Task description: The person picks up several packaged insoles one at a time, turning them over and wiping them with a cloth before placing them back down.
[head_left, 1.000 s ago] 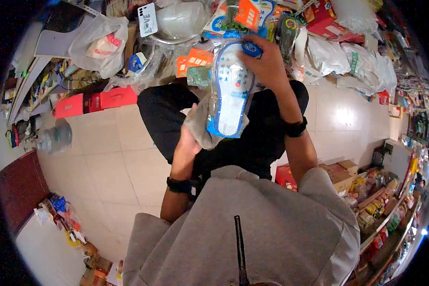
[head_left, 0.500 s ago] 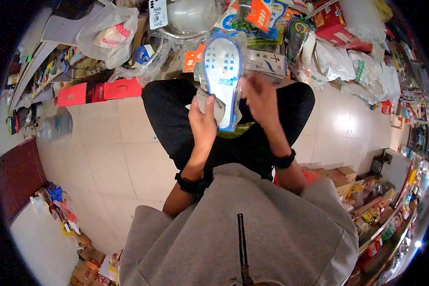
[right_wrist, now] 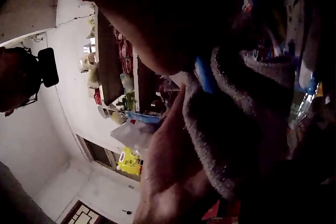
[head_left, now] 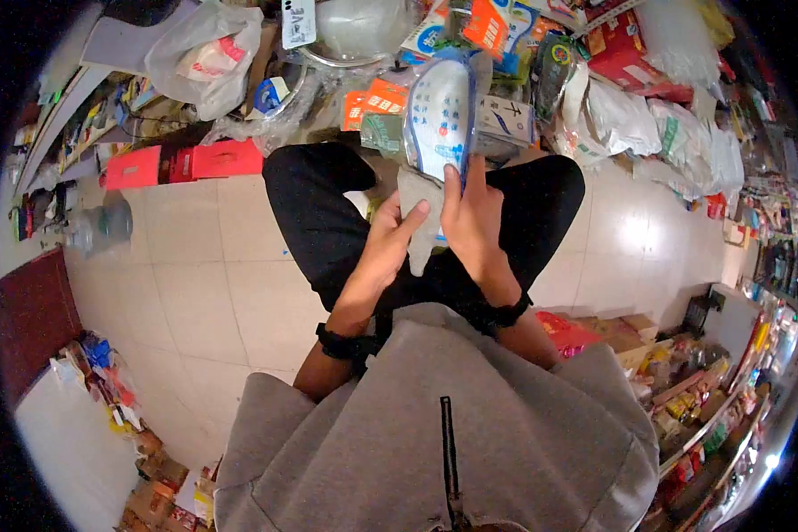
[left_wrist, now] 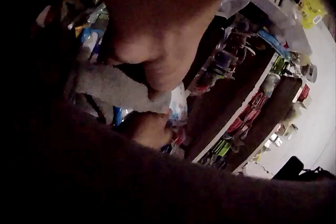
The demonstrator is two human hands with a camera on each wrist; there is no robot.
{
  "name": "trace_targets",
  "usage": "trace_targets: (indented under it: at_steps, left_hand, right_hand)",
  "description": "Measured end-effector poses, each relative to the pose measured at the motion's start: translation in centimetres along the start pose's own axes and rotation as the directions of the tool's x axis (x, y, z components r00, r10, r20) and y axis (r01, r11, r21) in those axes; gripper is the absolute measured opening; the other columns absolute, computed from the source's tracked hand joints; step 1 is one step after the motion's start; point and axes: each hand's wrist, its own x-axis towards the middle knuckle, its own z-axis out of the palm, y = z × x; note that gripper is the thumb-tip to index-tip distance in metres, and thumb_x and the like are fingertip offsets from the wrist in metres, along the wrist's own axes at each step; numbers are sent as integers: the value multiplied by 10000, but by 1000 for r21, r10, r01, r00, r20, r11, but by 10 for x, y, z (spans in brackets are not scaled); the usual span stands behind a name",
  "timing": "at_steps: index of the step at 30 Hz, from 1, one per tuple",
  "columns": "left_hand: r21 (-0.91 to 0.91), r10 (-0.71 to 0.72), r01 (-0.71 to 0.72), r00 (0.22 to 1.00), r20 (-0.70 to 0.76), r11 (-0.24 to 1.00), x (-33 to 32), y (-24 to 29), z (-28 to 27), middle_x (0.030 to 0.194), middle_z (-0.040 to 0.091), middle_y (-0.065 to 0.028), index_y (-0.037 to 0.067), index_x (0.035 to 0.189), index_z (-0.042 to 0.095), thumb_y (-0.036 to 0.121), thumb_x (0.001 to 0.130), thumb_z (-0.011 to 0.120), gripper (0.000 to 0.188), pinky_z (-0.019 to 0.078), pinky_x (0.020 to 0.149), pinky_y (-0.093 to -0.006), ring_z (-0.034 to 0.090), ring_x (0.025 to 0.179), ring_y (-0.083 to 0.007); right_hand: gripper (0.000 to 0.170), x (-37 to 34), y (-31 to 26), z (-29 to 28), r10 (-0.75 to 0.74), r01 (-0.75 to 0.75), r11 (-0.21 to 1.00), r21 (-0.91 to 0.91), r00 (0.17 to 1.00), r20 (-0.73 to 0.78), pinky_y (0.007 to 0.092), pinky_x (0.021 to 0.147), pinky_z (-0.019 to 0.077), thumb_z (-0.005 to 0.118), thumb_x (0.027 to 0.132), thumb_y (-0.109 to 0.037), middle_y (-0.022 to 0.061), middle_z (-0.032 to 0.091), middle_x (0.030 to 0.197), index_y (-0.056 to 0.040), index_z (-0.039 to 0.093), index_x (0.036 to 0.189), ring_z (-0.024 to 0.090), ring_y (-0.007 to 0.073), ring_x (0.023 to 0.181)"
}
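A pair of white insoles with blue edging and blue print, in a clear plastic pack (head_left: 439,115), is held upright over the lap. My right hand (head_left: 475,222) grips the pack's lower right edge, thumb lying on its front. A grey cloth (head_left: 419,197) covers the lower left of the pack, one end hanging down. My left hand (head_left: 386,241) pinches this cloth, its thumb on top. In the left wrist view the cloth (left_wrist: 113,88) stretches between both hands. Close up in the right wrist view, the cloth (right_wrist: 197,134) hangs in dark folds beside a blue strip.
Ahead lies a heap of packaged goods, with orange-labelled packs (head_left: 377,102), a dark insole (head_left: 554,71) and white plastic bags (head_left: 621,120). Red boxes (head_left: 133,167) and a clear bottle (head_left: 102,226) are on the left. Loaded shelves (head_left: 692,403) stand at right.
The right hand let go of the pack's top, moved down and now grips its lower right edge. The left hand keeps the cloth against the pack, which has shifted slightly right since half a second ago.
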Motion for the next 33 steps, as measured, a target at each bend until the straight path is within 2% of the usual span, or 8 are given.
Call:
trace_targets:
  at_steps: [4,11,16,21,24,28,30,33]
  left_hand:
    - [191,221,-213,975,-24,958,0,-3,-2,1201,590,-86,-13,1304,464,183,983,544,384,420,949,-283,544,1087,-132]
    - [326,353,-316,934,-59,891,-1,4,1,1216,580,-109,-29,1338,435,188,994,514,414,401,980,-298,532,1115,-166]
    - [511,530,-409,841,-110,756,5,2,2,1007,635,-211,-57,1181,494,194,978,520,323,462,851,-359,629,956,-290]
    - [590,508,-369,857,-83,718,-4,10,6,1001,642,-230,-47,1188,502,192,975,522,322,470,827,-370,642,946,-339]
    - [605,436,-321,899,-48,728,-8,18,2,1016,648,-224,-39,1202,503,199,977,520,327,470,833,-371,645,963,-332]
    - [619,449,-347,893,-10,704,-3,24,-9,1032,643,-232,-37,1192,520,214,983,508,327,468,844,-367,643,972,-318]
    - [635,484,-344,873,-54,692,3,25,-11,1033,647,-202,-41,1163,543,233,993,497,326,465,841,-350,636,947,-269]
    - [440,393,-296,908,-146,848,10,30,-18,1036,637,-107,-29,1179,541,276,1015,468,353,476,814,-312,607,925,-157]
  right_hand:
    - [239,-6,9,9,-89,89,996,-3,993,78,523,555,478,490,970,-180,281,620,774,13,441,1103,608,481,719]
    - [312,-11,4,11,-218,214,974,78,975,44,542,557,483,491,967,-163,297,607,737,74,408,1152,610,482,693]
    - [271,-8,-1,10,-166,160,984,75,984,68,526,617,485,453,979,-172,296,613,837,37,448,1152,602,482,792]
    - [263,-1,-8,6,-40,36,994,99,998,47,500,664,479,436,986,-195,297,621,891,16,489,1135,603,475,859]
    - [231,0,-2,7,-147,145,989,38,989,35,535,616,487,475,979,-185,293,623,788,8,449,1103,611,485,773]
    - [237,-7,-6,2,-106,94,991,95,985,134,546,623,477,475,980,-188,292,625,805,9,445,1109,605,491,779]
    - [225,-13,-8,4,-162,139,980,146,974,158,549,621,471,477,981,-193,297,622,806,4,444,1083,598,497,771]
    - [227,-23,-5,11,-151,120,980,159,968,199,548,620,467,486,980,-203,291,624,811,0,444,1074,599,491,763]
